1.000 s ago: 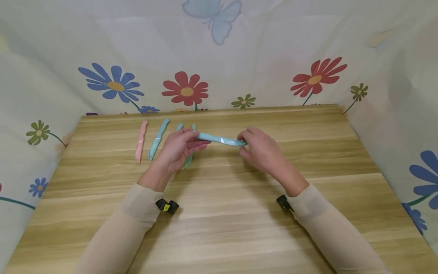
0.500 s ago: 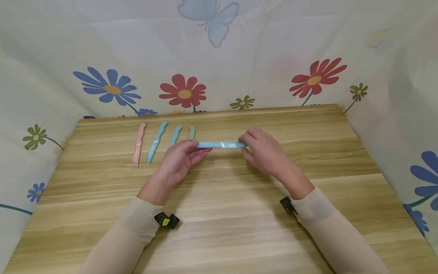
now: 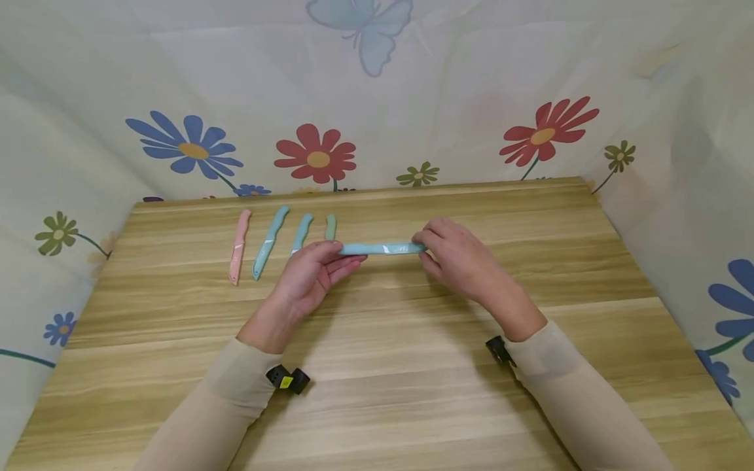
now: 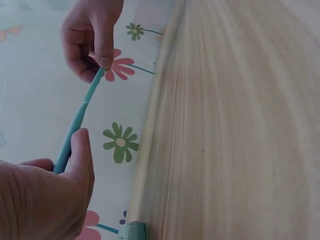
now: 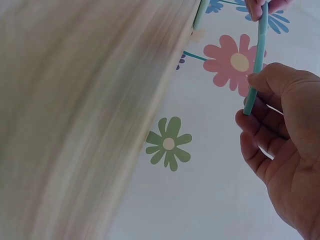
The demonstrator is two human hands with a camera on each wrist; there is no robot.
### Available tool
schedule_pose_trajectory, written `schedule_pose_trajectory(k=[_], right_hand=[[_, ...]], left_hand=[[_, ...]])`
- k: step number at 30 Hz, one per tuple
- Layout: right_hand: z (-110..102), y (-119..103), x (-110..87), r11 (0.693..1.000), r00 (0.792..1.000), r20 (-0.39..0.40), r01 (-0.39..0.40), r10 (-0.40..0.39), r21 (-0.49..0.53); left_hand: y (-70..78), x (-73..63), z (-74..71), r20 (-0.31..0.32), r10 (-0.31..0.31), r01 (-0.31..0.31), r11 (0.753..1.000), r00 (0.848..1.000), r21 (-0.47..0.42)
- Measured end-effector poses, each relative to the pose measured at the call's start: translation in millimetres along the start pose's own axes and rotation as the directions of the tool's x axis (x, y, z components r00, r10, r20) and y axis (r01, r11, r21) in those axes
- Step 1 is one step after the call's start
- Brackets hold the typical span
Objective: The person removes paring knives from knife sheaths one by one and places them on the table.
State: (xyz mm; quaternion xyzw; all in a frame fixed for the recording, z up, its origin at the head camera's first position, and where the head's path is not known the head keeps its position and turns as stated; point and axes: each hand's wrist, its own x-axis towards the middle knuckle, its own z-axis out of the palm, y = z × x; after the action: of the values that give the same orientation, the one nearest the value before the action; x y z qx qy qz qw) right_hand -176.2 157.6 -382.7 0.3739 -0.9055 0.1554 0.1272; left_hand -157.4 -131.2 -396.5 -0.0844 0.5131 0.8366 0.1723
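Note:
A light blue sheathed paring knife (image 3: 377,249) is held level between both hands above the table. My left hand (image 3: 309,275) pinches its handle end between thumb and fingers. At the other end, the thumb and fingertips of my right hand (image 3: 456,261) pinch the tip of the sheath (image 5: 255,80). From the left wrist the knife (image 4: 75,120) shows edge-on as a thin strip. Behind the left hand lie a pink knife (image 3: 239,247), a blue knife (image 3: 271,242), another blue knife (image 3: 303,231) and a green knife (image 3: 330,227), the last two partly covered by that hand.
The wood-grain table (image 3: 400,392) reaches back to a white curtain (image 3: 459,85) printed with flowers and a butterfly, which also hangs along both sides. Dark wrist cameras sit on the left cuff (image 3: 287,379) and right cuff (image 3: 501,351).
The held knife has turned from a slant, right end lower, to level. Both hands keep their hold, and the left hand sits slightly nearer the person. Little differs over the last half second.

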Motion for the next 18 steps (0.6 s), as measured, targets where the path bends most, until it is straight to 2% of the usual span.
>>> schedule_pose_trajectory(k=[7,10,12,14,15,17,18], right_hand=[[0.6,1.2,-1.5,1.0,1.0,-0.01,0.022,-0.022,0.014],[0.0,1.6,-1.8,1.0,0.999,-0.02,0.026,-0.025,0.018],[-1.3,1.6,-1.7,0.999,0.999,-0.022,0.026,-0.026,0.018],[-2.2,1.7,-1.8,1.0,0.999,-0.021,0.024,-0.024,0.016],[-2.7,1.5,-1.8,1.0,1.0,-0.02,0.023,-0.023,0.016],[-3.5,1.3,-1.9,1.0,1.0,-0.018,0.018,-0.017,0.016],[-3.8,1.2,-2.0,1.0,1.0,-0.017,0.015,-0.015,0.016]], left_hand=[[-0.1,-0.3,0.7,-0.039,0.017,-0.015,0.999,0.999,0.041],[1.1,-1.2,1.7,-0.071,0.057,-0.048,0.991,0.996,0.124],[2.4,-2.4,2.8,-0.085,0.108,-0.087,0.971,0.991,0.221],[3.3,-3.7,3.3,-0.084,0.181,-0.142,0.93,0.98,0.34],[3.5,-4.2,3.2,-0.074,0.227,-0.177,0.893,0.971,0.415],[4.2,-5.8,4.5,-0.043,0.317,-0.241,0.797,0.948,0.553],[4.1,-6.4,4.6,-0.019,0.357,-0.271,0.741,0.934,0.615]])
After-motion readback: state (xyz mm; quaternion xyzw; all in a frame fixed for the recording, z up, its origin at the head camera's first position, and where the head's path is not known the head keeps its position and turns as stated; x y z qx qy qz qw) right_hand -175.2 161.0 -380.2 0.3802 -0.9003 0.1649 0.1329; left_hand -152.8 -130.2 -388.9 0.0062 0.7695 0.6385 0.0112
